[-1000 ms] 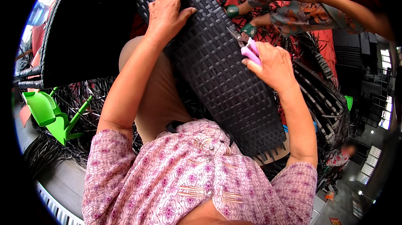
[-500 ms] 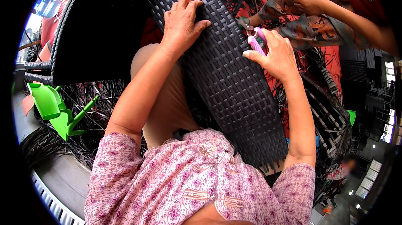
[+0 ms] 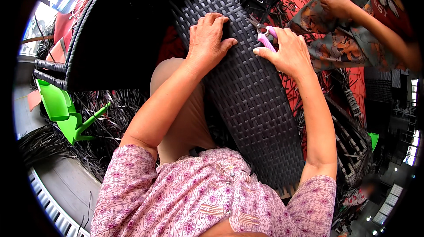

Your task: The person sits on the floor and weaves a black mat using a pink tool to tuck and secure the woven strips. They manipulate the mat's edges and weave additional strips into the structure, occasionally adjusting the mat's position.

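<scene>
A long panel of flat black woven strips (image 3: 251, 91) slants across my lap, with loose strip ends sticking out at its far end. My left hand (image 3: 210, 38) lies on its upper part, palm down, thumb and fingers apart. In my right hand (image 3: 289, 51) is a pair of cutting pliers (image 3: 267, 38) with pink handles. Their jaws are parted and point up and left, at the panel's right edge. Whether a strip lies between the jaws I cannot tell. My right thumb presses near the lower handle, close to the weave.
Another person's hand (image 3: 338, 5) rests on a patterned trouser leg at the upper right. A green dustpan (image 3: 53, 100) stands at the left among piled black strips (image 3: 119, 109). A dark wicker-edged piece (image 3: 81, 20) rises at the upper left. Red sheeting (image 3: 355, 82) lies at the right.
My left hand has shifted right and toward me, and the panel has shifted with it. The pliers' jaws now sit closer over the panel's right edge. The whole view has also moved slightly.
</scene>
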A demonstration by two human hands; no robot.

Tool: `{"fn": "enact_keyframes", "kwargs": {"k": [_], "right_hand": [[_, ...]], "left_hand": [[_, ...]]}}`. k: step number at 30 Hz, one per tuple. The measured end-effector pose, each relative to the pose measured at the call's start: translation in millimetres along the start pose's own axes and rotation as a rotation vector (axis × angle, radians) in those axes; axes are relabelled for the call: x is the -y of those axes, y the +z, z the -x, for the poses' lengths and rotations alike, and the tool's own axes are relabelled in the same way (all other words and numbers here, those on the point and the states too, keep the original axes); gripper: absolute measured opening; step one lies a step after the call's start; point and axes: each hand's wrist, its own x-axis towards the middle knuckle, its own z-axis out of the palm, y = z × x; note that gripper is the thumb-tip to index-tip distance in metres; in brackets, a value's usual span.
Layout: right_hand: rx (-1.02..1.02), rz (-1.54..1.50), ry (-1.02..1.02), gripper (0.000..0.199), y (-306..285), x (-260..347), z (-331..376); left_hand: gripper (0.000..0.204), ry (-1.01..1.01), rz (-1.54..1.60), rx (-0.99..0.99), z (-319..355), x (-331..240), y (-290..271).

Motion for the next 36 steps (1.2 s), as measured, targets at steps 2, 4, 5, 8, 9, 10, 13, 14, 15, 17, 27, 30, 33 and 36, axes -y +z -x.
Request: {"fn": "enact_keyframes", "kwargs": {"k": [2, 4, 5, 8, 9, 10, 13, 14, 15, 17, 27, 30, 33, 36], "right_hand": [[0.012, 0.019, 0.003, 0.081, 0.9, 2.6, -7.1], [0.022, 0.061, -0.001, 0.081, 2.1, 3.4, -13.8], [0.024, 0.08, -0.011, 0.079, 0.4, 3.8, -16.1], [0.016, 0.122, -0.034, 0.075, -6.6, 4.1, -21.7], [0.011, 0.118, -0.036, 0.075, -3.8, 2.4, -23.6], [0.006, 0.114, -0.038, 0.075, -2.6, 1.5, -24.9], [0.039, 0.135, -0.037, 0.074, -3.9, 2.6, -27.8], [0.044, 0.133, -0.045, 0.075, -5.0, 2.8, -28.3], [0.05, 0.13, -0.052, 0.076, -6.3, 2.9, -28.4], [0.045, 0.142, -0.082, 0.077, -7.5, 1.3, -29.0], [0.038, 0.147, -0.089, 0.075, -8.7, 1.2, -27.7], [0.085, 0.087, -0.025, 0.074, -15.8, 11.0, -25.4], [0.128, 0.076, -0.015, 0.072, -19.2, 10.5, -28.2], [0.158, 0.095, -0.054, 0.068, -20.5, 8.6, -32.1]], "left_hand": [[0.062, -0.005, 0.0, -0.002, -0.2, 0.0, 0.2], [0.062, -0.012, 0.004, 0.0, 0.2, -0.4, -0.1], [0.063, -0.015, 0.006, 0.002, 0.3, -0.4, -0.3], [0.063, -0.014, 0.002, 0.0, 0.6, -2.1, -2.2], [0.063, -0.015, -0.003, 0.002, 1.0, -2.5, -2.3], [0.063, -0.018, 0.001, 0.005, 1.0, -2.7, -2.0], [0.063, -0.025, 0.006, 0.012, 0.5, -2.8, -1.2], [0.063, -0.025, 0.004, 0.012, 0.2, -2.7, -0.8], [0.063, -0.026, 0.001, 0.013, 0.3, -2.6, -0.7], [0.063, -0.024, 0.002, 0.015, 0.1, -2.6, -0.9], [0.062, -0.043, 0.02, 0.021, -1.9, -6.1, -4.3], [0.063, -0.045, 0.029, 0.024, -1.2, -4.7, -2.8], [0.063, -0.051, 0.032, 0.034, -1.4, -4.4, -3.0], [0.063, -0.05, 0.026, 0.018, -0.9, -4.8, -2.7]]}}
